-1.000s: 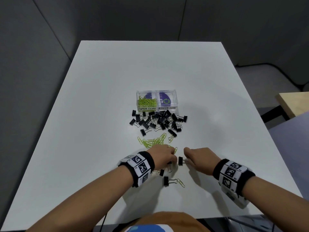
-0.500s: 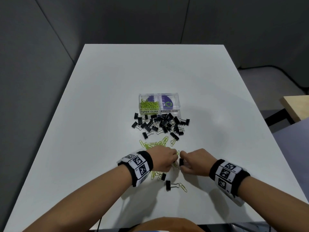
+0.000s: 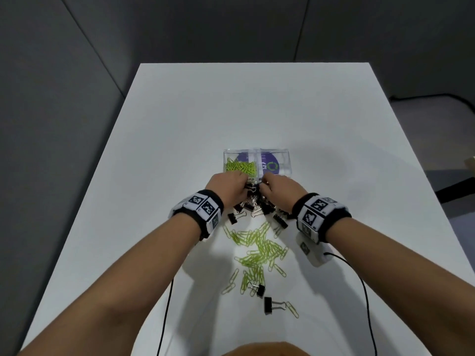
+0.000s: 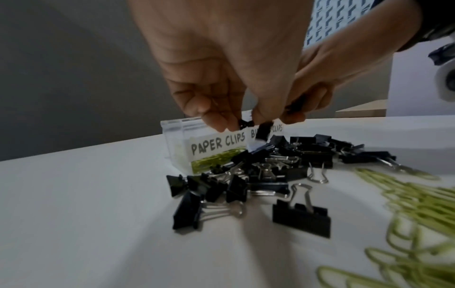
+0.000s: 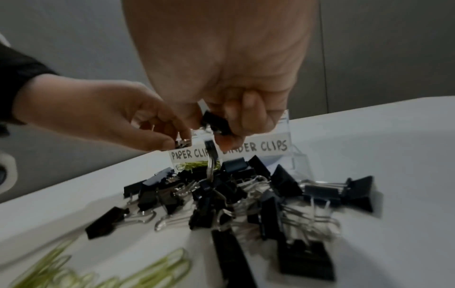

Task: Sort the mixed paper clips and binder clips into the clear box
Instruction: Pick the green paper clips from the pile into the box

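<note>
Now | left hand (image 5: 138,117) pinches binder clip (image 5: 183,143) (blurred) | right hand (image 5: 236,101) grips black clip (image 5: 216,122)

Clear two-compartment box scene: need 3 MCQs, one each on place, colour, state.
1. Where is the pile of black metal binder clips?
A. inside the clear plastic two-compartment box
B. on the white table just in front of the box
C. at the table's far edge

2. What colour are the wire paper clips loose on the table?
A. red
B. silver
C. yellow-green

3. What is the right hand doing?
A. pinching a black binder clip
B. lying flat on the table
C. holding a pen

Key: 1 B, head view shows the pile against the box front. 2 C, same green as those in the PAPER CLIPS side. 3 A, right wrist view shows fingers round it.
</note>
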Demonstrator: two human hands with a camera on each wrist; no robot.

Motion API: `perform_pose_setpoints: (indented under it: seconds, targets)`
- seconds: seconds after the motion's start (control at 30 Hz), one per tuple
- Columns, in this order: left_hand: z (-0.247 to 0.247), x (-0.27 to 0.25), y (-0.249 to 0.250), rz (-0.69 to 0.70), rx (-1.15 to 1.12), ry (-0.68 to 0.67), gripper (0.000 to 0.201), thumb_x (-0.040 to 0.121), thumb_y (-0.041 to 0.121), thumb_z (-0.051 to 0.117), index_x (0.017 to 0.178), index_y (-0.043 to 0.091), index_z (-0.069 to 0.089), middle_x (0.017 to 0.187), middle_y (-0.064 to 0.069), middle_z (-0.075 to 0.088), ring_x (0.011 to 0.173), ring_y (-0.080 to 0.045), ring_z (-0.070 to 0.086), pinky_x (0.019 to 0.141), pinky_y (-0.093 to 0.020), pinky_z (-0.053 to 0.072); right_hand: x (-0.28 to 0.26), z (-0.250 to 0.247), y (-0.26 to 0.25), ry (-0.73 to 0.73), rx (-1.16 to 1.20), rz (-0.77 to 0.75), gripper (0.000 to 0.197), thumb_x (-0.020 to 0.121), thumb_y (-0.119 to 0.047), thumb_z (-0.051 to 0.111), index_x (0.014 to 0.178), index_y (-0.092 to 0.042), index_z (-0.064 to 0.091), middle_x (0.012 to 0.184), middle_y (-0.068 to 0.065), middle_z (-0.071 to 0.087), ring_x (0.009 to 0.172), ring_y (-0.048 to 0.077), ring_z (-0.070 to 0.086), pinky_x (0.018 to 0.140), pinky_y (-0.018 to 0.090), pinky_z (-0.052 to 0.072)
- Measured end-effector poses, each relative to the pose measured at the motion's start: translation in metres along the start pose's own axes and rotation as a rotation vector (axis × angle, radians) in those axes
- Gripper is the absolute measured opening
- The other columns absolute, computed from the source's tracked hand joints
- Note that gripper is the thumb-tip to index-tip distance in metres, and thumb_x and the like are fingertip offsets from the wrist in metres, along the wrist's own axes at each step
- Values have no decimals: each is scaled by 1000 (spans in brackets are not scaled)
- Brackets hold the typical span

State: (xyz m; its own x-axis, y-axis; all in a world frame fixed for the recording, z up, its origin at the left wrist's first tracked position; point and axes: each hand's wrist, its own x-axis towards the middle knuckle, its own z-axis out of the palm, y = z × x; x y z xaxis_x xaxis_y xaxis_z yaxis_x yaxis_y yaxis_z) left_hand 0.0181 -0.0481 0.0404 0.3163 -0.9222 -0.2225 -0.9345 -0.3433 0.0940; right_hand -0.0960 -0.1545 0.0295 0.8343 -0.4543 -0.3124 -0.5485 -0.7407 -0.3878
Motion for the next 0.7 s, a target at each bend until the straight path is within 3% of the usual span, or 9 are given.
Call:
perform_pose_setpoints:
  seconds: [0.1, 0.2, 0.27, 0.37, 0.47, 0.6, 0.7]
  targets:
    - [7, 0, -2, -32, -1, 31, 32, 97, 28, 40, 124, 14, 49, 114, -5, 58, 100, -24, 59, 68, -32, 42, 6, 3, 0, 16, 87, -8, 32, 100, -30, 32, 104, -6, 51, 91, 12, 59, 77, 26, 54, 64, 30, 34]
    - [15, -11, -4, -5, -39, 85, 39, 97, 27, 40, 135, 18, 40, 124, -3, 53, 108, -24, 56, 73, -33, 44, -1, 3, 5, 70, 24, -51, 28, 99, -29, 35, 107, -8, 52, 100, 8, 56, 79, 24, 53, 66, 30, 36]
    - [23, -22, -2, 72, -44, 69, 39, 98, 25, 39, 136, 16, 41, 127, -4, 52, 110, -24, 55, 78, -34, 47, -14, 5, 11, 61, -35, -93, 22, 98, -23, 36, 107, -10, 51, 104, 7, 55, 76, 20, 49, 65, 28, 35]
    - [43, -42, 8, 260, -5, -68, 37, 99, 18, 36, 136, 14, 43, 127, -6, 52, 110, -22, 54, 87, -34, 50, -39, 16, 22, -52, -194, -233, 21, 97, -17, 39, 110, -10, 54, 108, 5, 56, 79, 20, 55, 59, 19, 34]
    - [60, -58, 13, 352, 28, -121, 38, 98, 11, 39, 135, 10, 46, 128, -10, 52, 110, -25, 53, 88, -37, 51, -62, 33, 36, -120, -346, -315, 24, 94, -9, 45, 114, -13, 58, 112, 4, 56, 80, 22, 61, 59, 26, 41]
    - [73, -77, 16, 314, -8, -147, 43, 98, 10, 35, 141, 10, 38, 137, -11, 43, 121, -27, 43, 92, -37, 47, -76, 46, 44, -80, -363, -246, 21, 93, -11, 47, 111, -12, 57, 110, 5, 55, 74, 27, 61, 57, 34, 48]
    - [79, -91, 15, 352, -64, -123, 42, 98, 19, 37, 139, 11, 42, 135, -11, 45, 120, -26, 45, 93, -35, 45, -80, 49, 44, -67, -368, -198, 19, 95, -13, 43, 110, -11, 55, 112, 5, 52, 78, 27, 60, 61, 36, 52]
